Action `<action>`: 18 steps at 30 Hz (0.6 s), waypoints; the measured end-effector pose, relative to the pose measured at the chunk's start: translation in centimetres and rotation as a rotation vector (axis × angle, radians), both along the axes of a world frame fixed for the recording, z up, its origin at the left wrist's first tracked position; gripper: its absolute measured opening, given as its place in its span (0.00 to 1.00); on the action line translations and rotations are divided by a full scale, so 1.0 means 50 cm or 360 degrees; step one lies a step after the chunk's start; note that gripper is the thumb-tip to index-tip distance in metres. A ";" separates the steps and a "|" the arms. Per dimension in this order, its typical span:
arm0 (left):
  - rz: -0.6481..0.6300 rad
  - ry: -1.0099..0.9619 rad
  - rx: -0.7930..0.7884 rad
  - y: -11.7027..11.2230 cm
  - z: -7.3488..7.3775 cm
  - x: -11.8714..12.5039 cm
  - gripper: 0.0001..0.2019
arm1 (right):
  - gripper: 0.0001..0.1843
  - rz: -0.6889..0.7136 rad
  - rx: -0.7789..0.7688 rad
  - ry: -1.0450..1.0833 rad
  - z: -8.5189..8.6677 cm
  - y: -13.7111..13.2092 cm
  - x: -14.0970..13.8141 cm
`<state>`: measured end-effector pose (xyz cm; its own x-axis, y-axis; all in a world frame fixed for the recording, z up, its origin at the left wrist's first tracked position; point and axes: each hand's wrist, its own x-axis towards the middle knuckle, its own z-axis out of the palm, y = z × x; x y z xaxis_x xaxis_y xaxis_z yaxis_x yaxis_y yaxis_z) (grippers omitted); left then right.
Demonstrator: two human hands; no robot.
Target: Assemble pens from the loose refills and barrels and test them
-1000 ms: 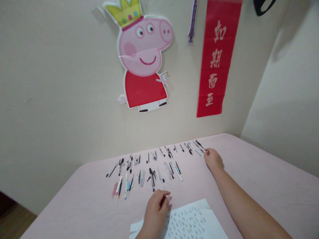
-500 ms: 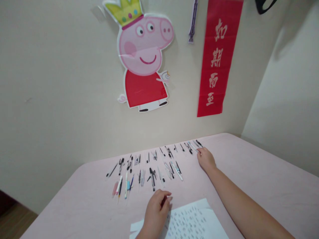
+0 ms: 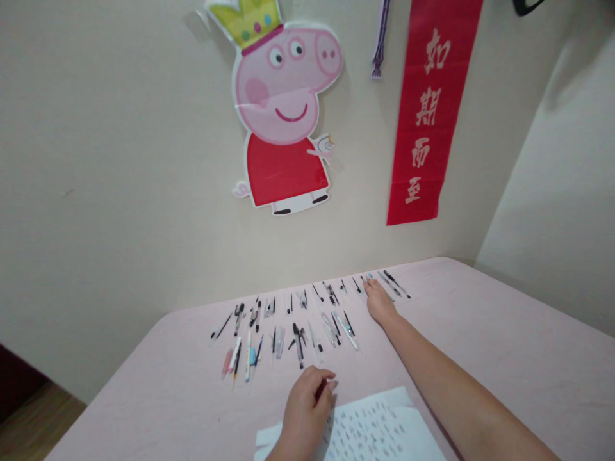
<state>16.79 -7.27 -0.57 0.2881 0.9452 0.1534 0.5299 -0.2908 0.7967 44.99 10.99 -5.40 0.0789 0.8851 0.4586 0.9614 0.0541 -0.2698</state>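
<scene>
Several pens and pen parts (image 3: 298, 323) lie in two rows across the far side of a pink table (image 3: 504, 346). My right hand (image 3: 379, 302) reaches out over the right end of the back row, fingers down on the pens there; whether it grips one is hidden. Two pens (image 3: 394, 283) lie just right of that hand. My left hand (image 3: 307, 410) rests curled on the left edge of a white sheet of paper (image 3: 379, 432) covered in small writing, near the table's front.
The table stands in a corner against a cream wall. On the wall hang a cartoon pig cut-out (image 3: 283, 109), a red banner with gold characters (image 3: 430, 109) and a purple tassel (image 3: 380, 38). Dark wooden floor (image 3: 29, 422) shows at the lower left.
My right hand has slid left along the back row of pens, leaving two pens uncovered on its right. The left hand stays on the paper. The view has shifted slightly.
</scene>
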 end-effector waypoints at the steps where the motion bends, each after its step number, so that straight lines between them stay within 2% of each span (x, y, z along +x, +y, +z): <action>1: -0.0001 -0.0006 0.0001 0.000 0.000 0.000 0.10 | 0.30 -0.0001 -0.0023 -0.0003 0.000 0.002 0.000; 9: -0.0011 -0.0014 0.0013 0.002 -0.004 -0.001 0.10 | 0.27 -0.0014 -0.0128 -0.0030 0.005 -0.017 -0.002; 18: 0.0003 -0.0034 0.0021 -0.001 -0.002 0.000 0.10 | 0.28 -0.0005 -0.0157 -0.0086 -0.006 -0.127 -0.015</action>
<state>16.77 -7.32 -0.69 0.2829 0.9435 0.1723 0.5133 -0.3007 0.8038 44.26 4.66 -5.71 0.0589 0.9261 0.3727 0.9749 0.0270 -0.2211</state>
